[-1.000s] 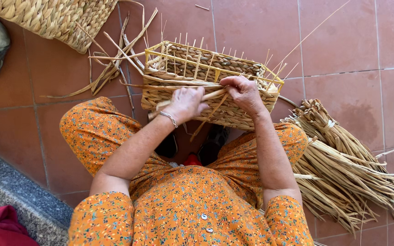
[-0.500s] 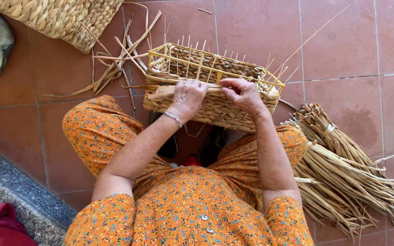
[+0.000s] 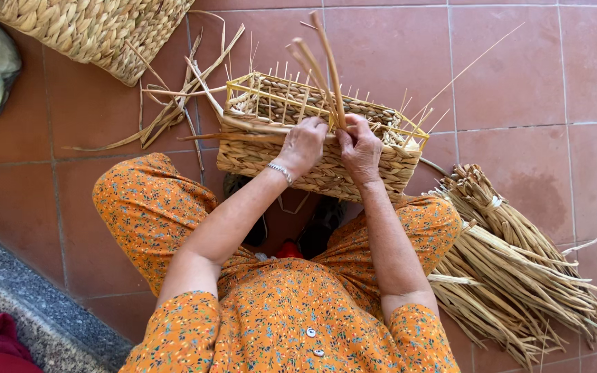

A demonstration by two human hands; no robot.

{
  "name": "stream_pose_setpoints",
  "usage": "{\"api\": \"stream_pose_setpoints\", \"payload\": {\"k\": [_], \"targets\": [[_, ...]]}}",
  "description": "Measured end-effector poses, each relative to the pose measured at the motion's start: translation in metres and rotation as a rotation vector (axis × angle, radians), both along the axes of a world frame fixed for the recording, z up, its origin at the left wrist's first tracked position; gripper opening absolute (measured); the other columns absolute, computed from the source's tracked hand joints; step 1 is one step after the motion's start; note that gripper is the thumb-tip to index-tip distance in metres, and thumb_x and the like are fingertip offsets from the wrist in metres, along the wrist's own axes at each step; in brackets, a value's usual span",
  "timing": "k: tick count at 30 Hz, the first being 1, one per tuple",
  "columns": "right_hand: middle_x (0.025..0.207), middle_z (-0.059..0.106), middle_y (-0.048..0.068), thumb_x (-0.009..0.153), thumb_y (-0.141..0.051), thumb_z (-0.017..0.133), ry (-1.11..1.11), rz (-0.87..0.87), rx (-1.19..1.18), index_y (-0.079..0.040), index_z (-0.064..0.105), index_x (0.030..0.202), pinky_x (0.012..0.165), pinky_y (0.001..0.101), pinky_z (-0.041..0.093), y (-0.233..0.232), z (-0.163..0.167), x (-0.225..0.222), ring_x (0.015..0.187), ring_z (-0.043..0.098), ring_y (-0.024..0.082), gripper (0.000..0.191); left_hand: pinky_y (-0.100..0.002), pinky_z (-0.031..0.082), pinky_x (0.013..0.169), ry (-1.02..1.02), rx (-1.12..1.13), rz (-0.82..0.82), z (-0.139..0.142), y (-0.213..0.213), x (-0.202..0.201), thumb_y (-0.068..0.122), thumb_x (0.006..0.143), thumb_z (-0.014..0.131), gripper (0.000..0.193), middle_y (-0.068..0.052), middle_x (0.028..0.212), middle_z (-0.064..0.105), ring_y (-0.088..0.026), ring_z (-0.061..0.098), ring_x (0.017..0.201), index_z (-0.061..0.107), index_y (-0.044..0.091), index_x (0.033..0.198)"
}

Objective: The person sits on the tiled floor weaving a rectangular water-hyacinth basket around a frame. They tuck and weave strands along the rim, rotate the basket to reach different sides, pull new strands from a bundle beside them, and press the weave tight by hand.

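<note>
Since the earlier frame both hands have come together at the near rim of the half-woven basket (image 3: 312, 131) in the upper middle, and the straw strands (image 3: 319, 69) now stand upright. Left hand (image 3: 303, 145) and right hand (image 3: 359, 148) are closed on those strands, touching each other. Bare tiles (image 3: 519, 69) lie open at upper right, a straw bundle (image 3: 513, 262) crowds the right edge, and a larger woven basket (image 3: 91, 27) fills the upper left.

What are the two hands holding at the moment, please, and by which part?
Both hands, left and right, grip the reed strands at their lower ends, at the half-woven basket's rim.
</note>
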State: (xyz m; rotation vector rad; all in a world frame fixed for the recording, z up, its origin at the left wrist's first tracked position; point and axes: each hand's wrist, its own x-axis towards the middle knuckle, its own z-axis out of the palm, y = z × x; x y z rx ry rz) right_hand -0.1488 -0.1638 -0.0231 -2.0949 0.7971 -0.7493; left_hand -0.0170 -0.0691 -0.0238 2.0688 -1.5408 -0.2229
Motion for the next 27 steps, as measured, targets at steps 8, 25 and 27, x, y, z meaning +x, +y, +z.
{"api": "stream_pose_setpoints", "payload": {"k": [8,25,27], "targets": [[0.080,0.075,0.006,0.093,-0.012,0.079,-0.051,-0.174,-0.210,-0.006,0.063,0.105,0.063,0.0336,0.055,0.008,-0.009,0.010,0.067,0.072,0.019,0.020,-0.046,0.061,0.077,-0.014,0.271,-0.020,-0.008,-0.042,0.015,0.006,0.089,0.061,0.015,-0.021,0.090,0.074,-0.037,0.075,0.090,0.075,0.002,0.091],[0.098,0.067,0.009,0.103,-0.039,0.060,0.358,0.065,-0.453,-0.010,0.075,0.099,0.081,0.0460,0.045,0.021,-0.008,0.007,0.092,0.054,0.033,0.033,-0.032,0.056,0.040,0.797,0.420,-0.023,0.022,-0.017,0.039,0.003,0.091,0.057,0.018,-0.009,0.074,0.068,-0.017,0.068,0.047,0.067,0.006,0.105],[0.097,0.068,0.008,0.103,-0.042,0.057,0.396,0.055,-0.468,-0.012,0.075,0.090,0.079,0.0475,0.044,0.018,-0.010,0.014,0.092,0.055,0.033,0.037,-0.033,0.056,0.039,0.871,0.395,-0.016,0.025,-0.014,0.039,0.002,0.090,0.057,0.025,-0.006,0.072,0.068,-0.016,0.066,0.046,0.070,0.010,0.109]]}}
